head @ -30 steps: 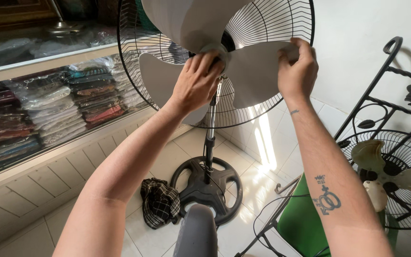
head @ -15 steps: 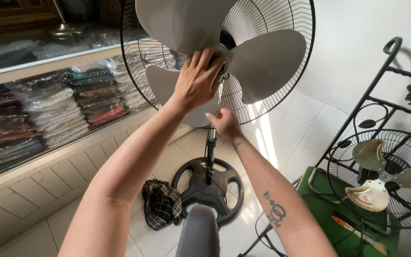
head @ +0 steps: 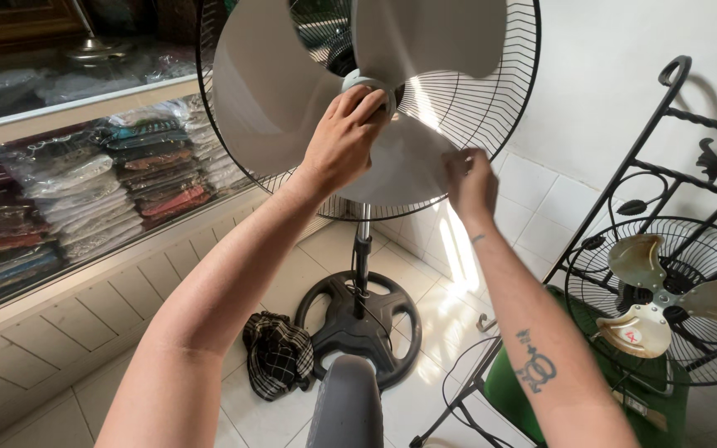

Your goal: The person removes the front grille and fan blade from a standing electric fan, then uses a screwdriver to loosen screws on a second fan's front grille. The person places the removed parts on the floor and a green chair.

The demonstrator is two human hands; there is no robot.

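Two hands work the fan blades (head: 292, 91) on the stand fan: the left hand (head: 343, 137) now grips the hub cap (head: 367, 83), while the right hand (head: 468, 178) has moved up, pinching the lower blade (head: 400, 170), steadying it.

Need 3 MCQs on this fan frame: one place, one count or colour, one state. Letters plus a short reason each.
1. Where does the left hand rest?
A. on the hub cap of the stand fan
B. on the round base
C. on the glass shelf

2. How many blades does the small fan at the right have?
A. two
B. three
C. five

3. What state is the front of the stand fan in?
A. front guard fitted
B. blades bare, only the rear guard on
C. blades removed

Answers:
1 A, its fingers wrap the cap at the blades' centre.
2 B, three beige blades show.
3 B, the right hand touches a blade directly.
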